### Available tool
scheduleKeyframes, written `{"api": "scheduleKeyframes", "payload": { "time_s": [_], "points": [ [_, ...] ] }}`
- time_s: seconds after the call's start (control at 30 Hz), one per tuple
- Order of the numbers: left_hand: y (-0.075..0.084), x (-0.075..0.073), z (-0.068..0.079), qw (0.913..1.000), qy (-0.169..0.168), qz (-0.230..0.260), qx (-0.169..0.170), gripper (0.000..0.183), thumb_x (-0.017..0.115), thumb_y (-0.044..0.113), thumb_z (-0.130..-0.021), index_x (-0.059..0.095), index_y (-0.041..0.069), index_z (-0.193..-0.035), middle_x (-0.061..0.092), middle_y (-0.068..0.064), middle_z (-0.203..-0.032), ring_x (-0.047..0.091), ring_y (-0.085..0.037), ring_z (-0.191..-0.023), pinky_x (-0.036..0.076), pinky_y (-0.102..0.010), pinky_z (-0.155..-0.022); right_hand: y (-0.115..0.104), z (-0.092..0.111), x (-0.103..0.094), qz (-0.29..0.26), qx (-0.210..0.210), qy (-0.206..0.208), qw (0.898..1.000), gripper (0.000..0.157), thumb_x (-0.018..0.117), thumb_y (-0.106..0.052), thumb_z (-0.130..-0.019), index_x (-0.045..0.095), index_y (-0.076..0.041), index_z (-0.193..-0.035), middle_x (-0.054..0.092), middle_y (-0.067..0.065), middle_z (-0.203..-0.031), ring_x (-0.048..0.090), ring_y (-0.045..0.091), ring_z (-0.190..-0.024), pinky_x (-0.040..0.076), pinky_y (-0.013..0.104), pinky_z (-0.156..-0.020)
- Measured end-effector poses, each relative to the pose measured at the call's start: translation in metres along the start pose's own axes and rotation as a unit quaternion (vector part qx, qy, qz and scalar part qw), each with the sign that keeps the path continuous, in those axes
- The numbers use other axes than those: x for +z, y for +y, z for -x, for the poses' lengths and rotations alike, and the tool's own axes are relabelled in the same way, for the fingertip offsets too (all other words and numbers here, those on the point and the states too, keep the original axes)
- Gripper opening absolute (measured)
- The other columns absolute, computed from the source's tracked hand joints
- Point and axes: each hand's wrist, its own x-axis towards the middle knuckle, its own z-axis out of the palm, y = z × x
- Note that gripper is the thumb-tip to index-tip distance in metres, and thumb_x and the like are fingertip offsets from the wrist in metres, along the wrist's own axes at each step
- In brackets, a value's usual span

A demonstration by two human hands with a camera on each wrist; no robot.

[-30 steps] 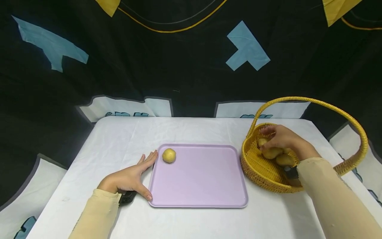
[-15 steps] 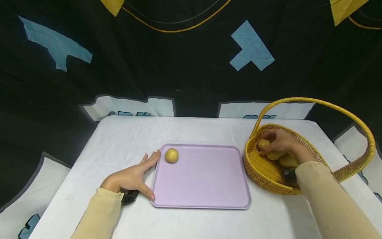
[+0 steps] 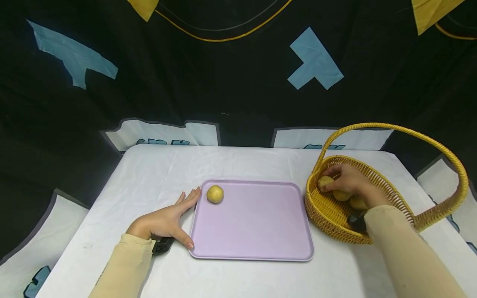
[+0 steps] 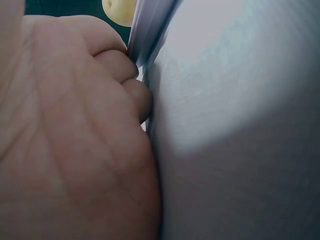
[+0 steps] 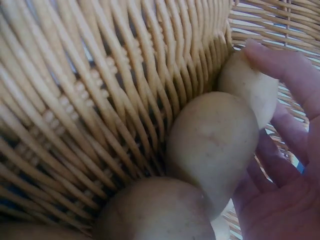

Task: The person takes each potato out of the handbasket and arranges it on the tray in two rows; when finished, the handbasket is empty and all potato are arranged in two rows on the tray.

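My left hand (image 3: pixel 164 221) is spread along the left side of a lilac tray (image 3: pixel 257 219), its thumb and fingertips touching the rim. A round yellow potato (image 3: pixel 215 194) sits in the tray's far left corner. At the right, my right hand (image 3: pixel 347 181) reaches into a yellow wicker basket (image 3: pixel 328 227) and grips a potato (image 5: pixel 250 90) at the far end, thumb on one side and fingers on the other. In the right wrist view, a second potato (image 5: pixel 212 145) and a third potato (image 5: pixel 155 215) lie in a row beside it against the wicker.
The basket's tall arched handle (image 3: pixel 395 126) rises over my right forearm. A white cloth covers the table (image 3: pixel 238 163). Behind it hangs a black curtain (image 3: pixel 208 91) with blue and yellow patches.
My right hand has settled lower around the far potato, which has shifted slightly within the basket. My left hand stays at the tray's edge. The head view has swung slightly.
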Motion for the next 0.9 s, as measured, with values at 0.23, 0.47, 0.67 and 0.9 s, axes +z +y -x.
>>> {"api": "scheduleKeyframes", "payload": {
  "time_s": [0.23, 0.47, 0.67, 0.9],
  "points": [
    [0.001, 0.0, 0.0, 1.0, 0.0, 0.001, 0.0, 0.146, 0.1, 0.029, -0.054, 0.005, 0.007, -0.162, -0.006, -0.016, -0.167, -0.022, -0.044, -0.146, -0.01, -0.069, -0.111, 0.001, 0.001, 0.003, 0.0, -0.018, 0.036, 0.999, 0.049, 0.086, -0.027, -0.08, 0.066, 0.0, -0.116, 0.062, 0.02, -0.112, 0.055, 0.032, -0.098, 0.047, 0.041, -0.084],
    [0.001, 0.0, -0.001, 1.0, 0.001, 0.003, 0.001, 0.146, 0.101, 0.029, -0.054, 0.005, 0.008, -0.162, -0.006, -0.016, -0.167, -0.022, -0.044, -0.146, -0.01, -0.069, -0.111, -0.005, 0.01, -0.007, 0.026, -0.013, 0.054, 0.998, 0.058, 0.083, -0.035, -0.082, 0.064, 0.001, -0.122, 0.063, 0.022, -0.116, 0.058, 0.034, -0.101, 0.048, 0.047, -0.087],
    [0.001, 0.001, -0.001, 1.0, 0.0, 0.002, -0.001, 0.146, 0.1, 0.028, -0.054, 0.005, 0.008, -0.162, -0.006, -0.015, -0.167, -0.022, -0.043, -0.146, -0.009, -0.069, -0.111, -0.011, 0.022, -0.016, 0.013, 0.001, 0.054, 0.998, 0.069, 0.079, -0.045, -0.085, 0.058, 0.001, -0.131, 0.059, 0.024, -0.122, 0.057, 0.037, -0.106, 0.051, 0.049, -0.086],
    [0.002, 0.001, 0.0, 0.9999, 0.004, -0.01, 0.0, 0.146, 0.1, 0.031, -0.053, 0.006, 0.007, -0.162, -0.005, -0.017, -0.167, -0.02, -0.046, -0.146, -0.009, -0.069, -0.111, -0.023, 0.035, -0.024, 0.018, -0.006, 0.067, 0.998, 0.077, 0.079, -0.054, -0.082, 0.058, -0.001, -0.134, 0.06, 0.023, -0.124, 0.056, 0.037, -0.109, 0.051, 0.051, -0.089]
  ]
}}
